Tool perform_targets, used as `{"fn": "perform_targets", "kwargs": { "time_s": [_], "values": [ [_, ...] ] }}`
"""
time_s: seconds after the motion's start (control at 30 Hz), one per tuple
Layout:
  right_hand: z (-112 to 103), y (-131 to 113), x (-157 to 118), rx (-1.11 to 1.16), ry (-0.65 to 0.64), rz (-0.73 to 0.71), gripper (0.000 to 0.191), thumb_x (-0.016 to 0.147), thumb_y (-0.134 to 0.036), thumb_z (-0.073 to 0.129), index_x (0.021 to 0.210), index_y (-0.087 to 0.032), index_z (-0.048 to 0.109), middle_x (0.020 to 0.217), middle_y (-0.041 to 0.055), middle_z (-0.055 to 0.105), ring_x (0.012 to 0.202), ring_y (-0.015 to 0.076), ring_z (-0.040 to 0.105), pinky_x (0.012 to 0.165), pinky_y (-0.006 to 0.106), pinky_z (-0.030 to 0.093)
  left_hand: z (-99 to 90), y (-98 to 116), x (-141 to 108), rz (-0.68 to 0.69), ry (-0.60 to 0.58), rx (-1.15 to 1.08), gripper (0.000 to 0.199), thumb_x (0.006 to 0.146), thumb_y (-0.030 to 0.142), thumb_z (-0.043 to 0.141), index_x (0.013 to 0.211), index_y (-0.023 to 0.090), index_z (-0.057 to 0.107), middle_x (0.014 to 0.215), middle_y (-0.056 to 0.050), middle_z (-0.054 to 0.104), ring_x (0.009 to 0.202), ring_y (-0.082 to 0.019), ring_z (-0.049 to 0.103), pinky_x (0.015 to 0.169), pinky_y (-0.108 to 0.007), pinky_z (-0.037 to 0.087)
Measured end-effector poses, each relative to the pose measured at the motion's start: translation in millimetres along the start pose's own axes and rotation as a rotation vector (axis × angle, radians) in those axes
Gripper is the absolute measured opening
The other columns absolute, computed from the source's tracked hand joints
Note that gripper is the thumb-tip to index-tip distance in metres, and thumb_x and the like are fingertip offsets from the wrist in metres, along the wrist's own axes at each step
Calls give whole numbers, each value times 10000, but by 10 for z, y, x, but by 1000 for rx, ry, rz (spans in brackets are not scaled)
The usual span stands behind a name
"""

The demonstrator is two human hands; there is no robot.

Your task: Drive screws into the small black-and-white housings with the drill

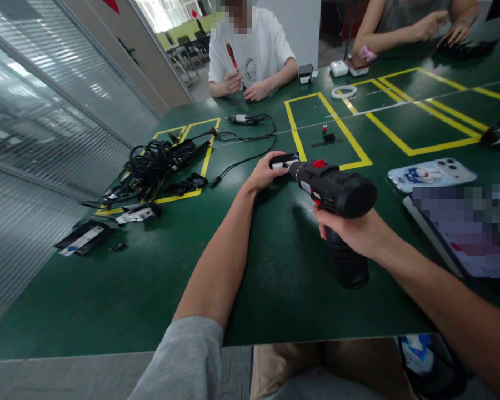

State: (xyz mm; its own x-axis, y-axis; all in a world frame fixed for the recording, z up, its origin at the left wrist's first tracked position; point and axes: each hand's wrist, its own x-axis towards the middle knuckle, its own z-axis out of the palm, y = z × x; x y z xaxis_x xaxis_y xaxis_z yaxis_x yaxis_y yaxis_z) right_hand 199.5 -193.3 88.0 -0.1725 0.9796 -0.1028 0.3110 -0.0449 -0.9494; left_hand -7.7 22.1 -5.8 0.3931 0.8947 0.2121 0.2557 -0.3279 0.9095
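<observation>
My right hand [354, 228] is closed round the grip of a black cordless drill [333, 186] with red switches. The drill points forward and left, its tip right at a small black box-shaped part with a white label [280, 161]. Fingers of my left hand [266, 173] are wrapped round that part and steady it on the green table. Whether the bit touches the part is hard to make out. Beyond them, a small black piece [329, 138] and a tiny red piece [325, 129] lie inside a yellow taped rectangle.
Tangled black cables [154, 164] and a black labelled packet [83, 238] lie on the left. A pen-like tool [244, 119] with a cord is farther back. At right are a phone [431, 173] and a laptop-like slab [462, 233]. Across the table, one person holds a screwdriver [231, 55]; another sits farther right.
</observation>
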Motion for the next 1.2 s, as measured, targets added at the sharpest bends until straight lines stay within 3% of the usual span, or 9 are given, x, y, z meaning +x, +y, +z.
{"fn": "perform_targets", "kwargs": {
  "time_s": [0.17, 1.2],
  "values": [
    [-6, 9, 0, 35, -19, -6, 57, 784, -239, 620, 736, -211, 606, 575, 7, 642, 542, 189, 625, 553, 348, 491, 1, -4, 0, 17, 8, 26, 613, 657, 292, 743, 1231, 163, 570, 1084, -80, 666, 864, -169, 630, 815, -314, 519],
    [-5, 8, -2, 17, -17, 27, 88, 785, -259, 613, 713, -208, 606, 586, 12, 643, 553, 194, 617, 577, 357, 471, 6, 0, -3, 10, 21, 8, 594, 651, 266, 749, 1210, 166, 577, 1089, -62, 662, 912, -180, 626, 857, -325, 510]
  ]
}}
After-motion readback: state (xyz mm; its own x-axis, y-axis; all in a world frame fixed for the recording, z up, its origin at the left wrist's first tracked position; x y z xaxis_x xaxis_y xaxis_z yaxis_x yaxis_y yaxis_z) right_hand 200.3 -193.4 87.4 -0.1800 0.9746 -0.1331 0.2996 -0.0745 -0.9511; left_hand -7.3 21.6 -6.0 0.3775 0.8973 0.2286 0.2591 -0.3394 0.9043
